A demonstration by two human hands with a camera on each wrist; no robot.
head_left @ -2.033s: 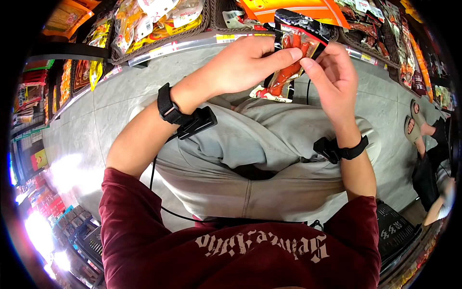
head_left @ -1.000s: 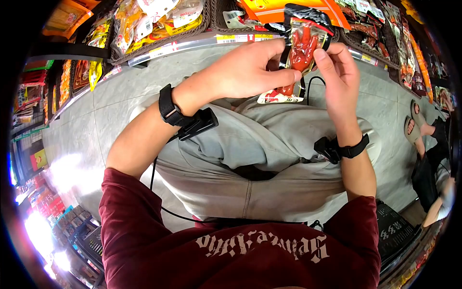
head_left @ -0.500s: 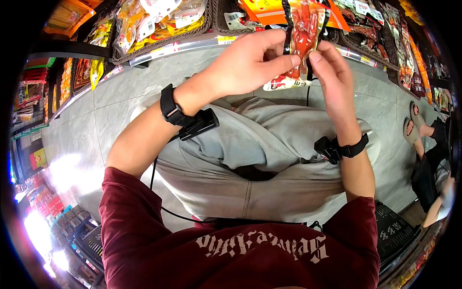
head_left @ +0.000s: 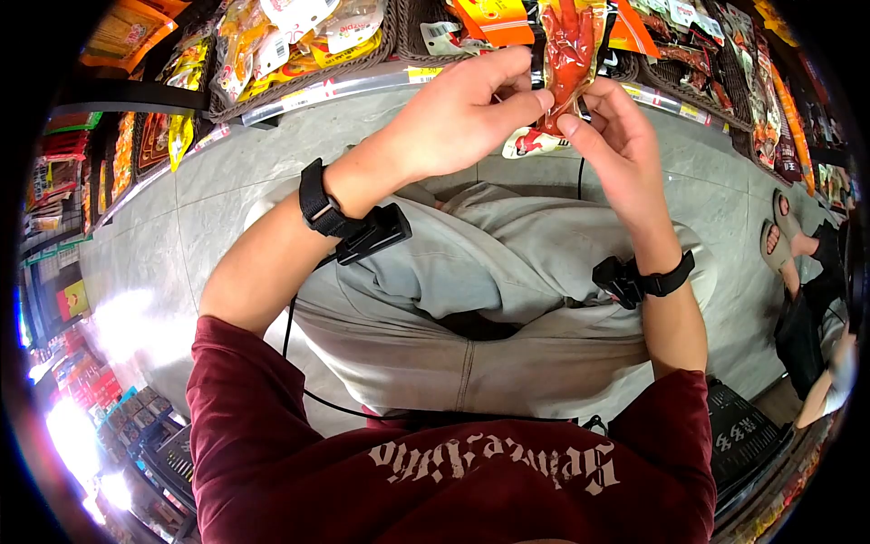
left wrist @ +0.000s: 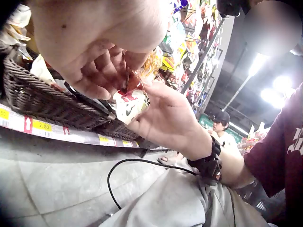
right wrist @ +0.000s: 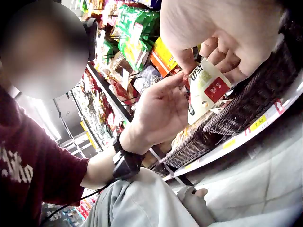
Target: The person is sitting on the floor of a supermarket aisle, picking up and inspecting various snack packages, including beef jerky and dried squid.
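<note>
A clear-fronted packet [head_left: 569, 63] with red-brown food inside is held upright between both hands in the head view. The left hand [head_left: 467, 113] pinches its left edge, thumb in front. At its lower right edge, the right hand [head_left: 621, 145] pinches it between thumb and curled fingers. The packet's pale printed end [right wrist: 208, 90] hangs below the fingers in the right wrist view. In the left wrist view that end [left wrist: 130, 106] shows between the left hand [left wrist: 102, 38] and the right hand [left wrist: 173, 118].
Wicker baskets [head_left: 395, 41] of packaged snacks line the shelf, with price tags along its edge. An orange packet [head_left: 497, 20] lies behind the held one. Another person's sandalled feet [head_left: 778, 243] are at the right. A black crate [head_left: 745, 444] stands at the lower right.
The packet has moved up towards the shelf and straightened from its earlier slant, and its black top has left the head view. Both hands have shifted their hold along its edges.
</note>
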